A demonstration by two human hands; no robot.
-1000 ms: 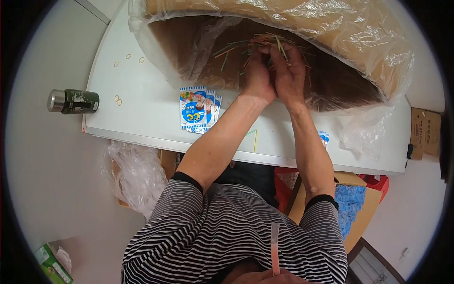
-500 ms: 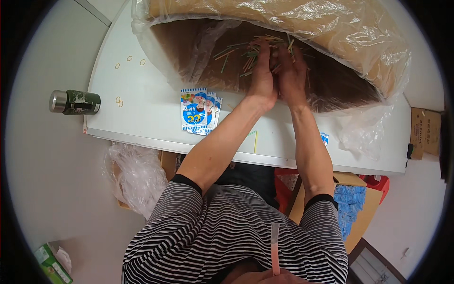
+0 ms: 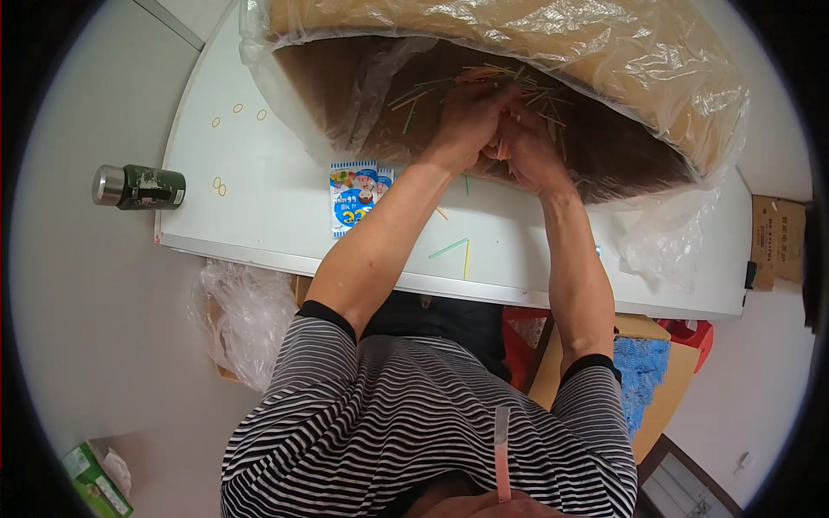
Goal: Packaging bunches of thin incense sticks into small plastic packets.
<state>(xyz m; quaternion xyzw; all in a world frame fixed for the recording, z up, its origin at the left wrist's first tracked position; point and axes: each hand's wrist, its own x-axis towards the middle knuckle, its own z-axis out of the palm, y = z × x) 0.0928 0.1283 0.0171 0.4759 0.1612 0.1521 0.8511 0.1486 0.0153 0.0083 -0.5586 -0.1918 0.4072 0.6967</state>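
Observation:
Both my hands are inside the mouth of a large plastic-lined carton (image 3: 345, 86), close together over a scatter of thin coloured sticks (image 3: 423, 91). My right hand (image 3: 528, 148) is closed round a small bundle of these sticks, whose pinkish ends show below its fingers. Against its fingertips lies my left hand (image 3: 473, 112), its fingers bent and closed on sticks that are mostly hidden. Blue-and-white packets (image 3: 352, 194) lie on the white table beside my left forearm. A green stick (image 3: 447, 249) and a yellow stick (image 3: 467, 259) lie near the table's front edge.
A dark green flask (image 3: 142, 187) lies at the table's (image 3: 259, 198) left end. Crumpled clear plastic (image 3: 661, 246) hangs from the carton on the right. Below the edge are a plastic-lined box (image 3: 250, 319) and a carton with blue packets (image 3: 641, 371). Brown boxes (image 3: 777, 242) stand far right.
My hands, side by side with straighter fingers before, have come together and closed on sticks. My left forearm has shifted left over some packets. More loose sticks show on the table.

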